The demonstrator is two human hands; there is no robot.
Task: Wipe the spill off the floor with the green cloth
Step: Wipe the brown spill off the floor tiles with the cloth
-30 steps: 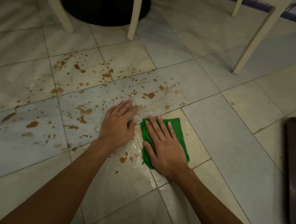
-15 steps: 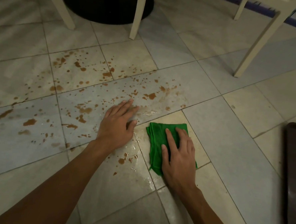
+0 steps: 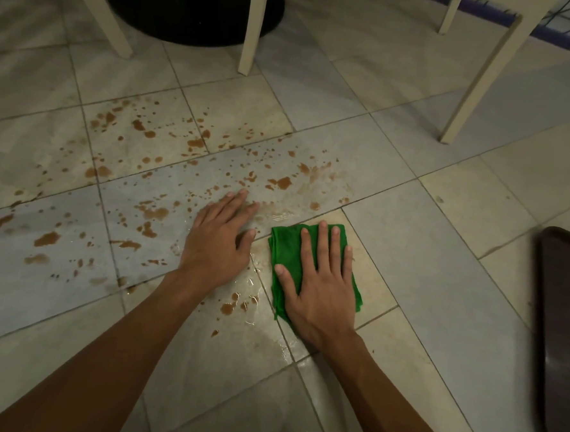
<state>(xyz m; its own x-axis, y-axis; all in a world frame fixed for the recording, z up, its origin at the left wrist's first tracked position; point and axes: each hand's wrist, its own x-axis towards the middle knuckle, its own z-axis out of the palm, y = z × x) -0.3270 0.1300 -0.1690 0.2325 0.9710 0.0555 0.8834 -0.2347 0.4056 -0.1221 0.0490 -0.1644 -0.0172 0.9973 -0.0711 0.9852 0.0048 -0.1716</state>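
A: Right hand (image 3: 319, 281)?
B: Grip spread flat, palm pressing the green cloth (image 3: 286, 249) to the floor (image 3: 441, 258), centre-right of frame.
A: Left hand (image 3: 217, 241)?
B: Spread too, empty, braced on wet tile just beside the cloth.
A: Spill (image 3: 150, 212)?
B: Brown spots lie left and up-left of the cloth, a few just lower left. Right hand holds the cloth; strokes likely go leftward.
A: Containers?
B: Dark tray (image 3: 564, 316), right edge, looks empty.

My right hand (image 3: 319, 284) lay flat on the cloth (image 3: 286, 249), just right of my left hand (image 3: 217, 241); spill (image 3: 150, 212) spread left and ahead, a tray (image 3: 563, 333), perhaps, far right.
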